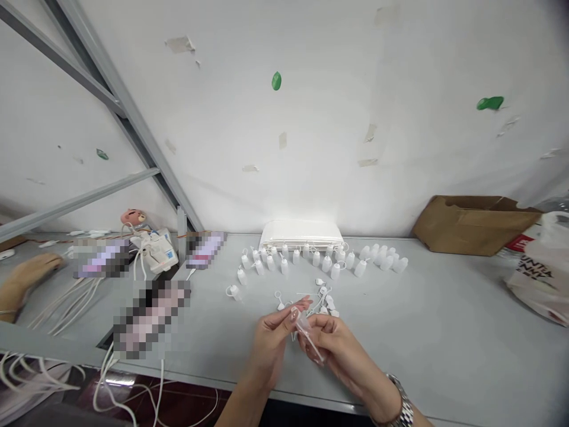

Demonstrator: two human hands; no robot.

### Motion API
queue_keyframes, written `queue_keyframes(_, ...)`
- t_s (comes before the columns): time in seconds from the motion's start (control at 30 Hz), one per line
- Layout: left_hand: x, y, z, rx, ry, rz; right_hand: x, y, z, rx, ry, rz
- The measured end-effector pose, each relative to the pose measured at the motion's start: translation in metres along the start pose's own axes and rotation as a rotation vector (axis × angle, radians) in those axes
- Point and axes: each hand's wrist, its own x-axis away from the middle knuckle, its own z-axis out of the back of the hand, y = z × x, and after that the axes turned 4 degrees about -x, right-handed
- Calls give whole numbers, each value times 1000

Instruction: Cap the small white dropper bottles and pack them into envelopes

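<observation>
Near the table's front edge, my two hands hold a limp, clear plastic piece that looks like a small bag [306, 327], with a thin white line along it. My left hand [272, 338] pinches its upper end between thumb and fingers. Lower down, my right hand [335, 344] has its fingers closed round the other side. Just beyond them lies a loose pile of white caps with looped straps [328, 301], partly hidden by my hands. Farther back, small translucent squeeze bottles with white caps [284, 265] stand in loose rows. Uncapped bottles [386, 258] cluster to their right.
A white stack of flat sheets [302, 232] lies against the wall. At right are a brown paper bag [478, 225] and a white plastic bag [540, 267]. Left are blurred phone-like devices [151, 320], cables, a white power strip [157, 249] and another person's hand [38, 273].
</observation>
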Motion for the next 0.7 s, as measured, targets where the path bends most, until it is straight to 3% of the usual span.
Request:
queue_keyframes(0.07,0,1,1,-9,60,-10,-2,3,-1,12,53,24)
queue_keyframes(0.17,1,0,1,0,125,3,-1,14,1,263,185,177)
queue_keyframes(0.27,3,-1,-1,-22,167,37,2,29,5,642,272,514)
queue_keyframes(0.37,4,-3,-4,-12,167,58,4,41,6,910,278,865)
queue_keyframes(0.43,4,-4,-5,6,138,56,5,42,5,940,284,937)
queue_keyframes(0.5,4,-5,-5,21,115,65,5,37,3,836,312,821)
queue_keyframes(0.57,3,-4,-4,42,84,88,4,26,1,609,291,529)
queue_keyframes(0.63,3,-2,-2,68,25,106,4,12,0,307,170,200)
queue_keyframes(0.7,2,0,0,74,-41,118,2,0,-2,21,24,-24)
